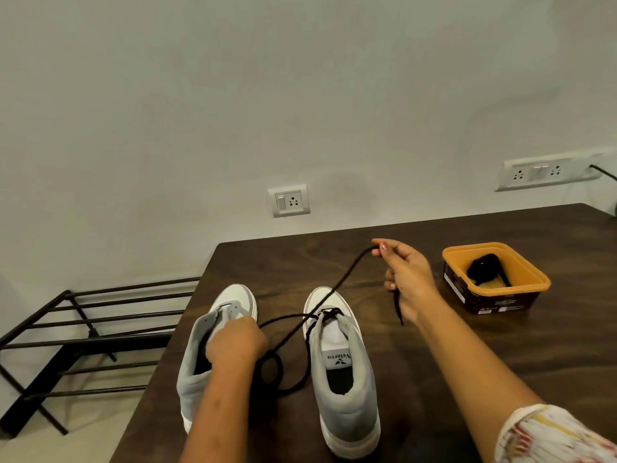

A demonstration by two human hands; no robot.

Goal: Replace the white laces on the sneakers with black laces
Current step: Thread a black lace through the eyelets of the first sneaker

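R hand point(405, 282) is pinching a black lace point(349, 272), holding it up beyond the R sneaker point(344, 389) it's threaded thru. L hand point(235, 342), curled over the L sneaker point(192, 379), is seemingly gripping the lace's other end.

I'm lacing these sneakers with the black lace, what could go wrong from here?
1. Your right hand holds the black lace stretched far from the right sneaker; the ends may finish uneven.
2. The slack looped between the shoes could knot.
3. The left sneaker, gripped by your left hand, sits near the table edge and might get nudged off.
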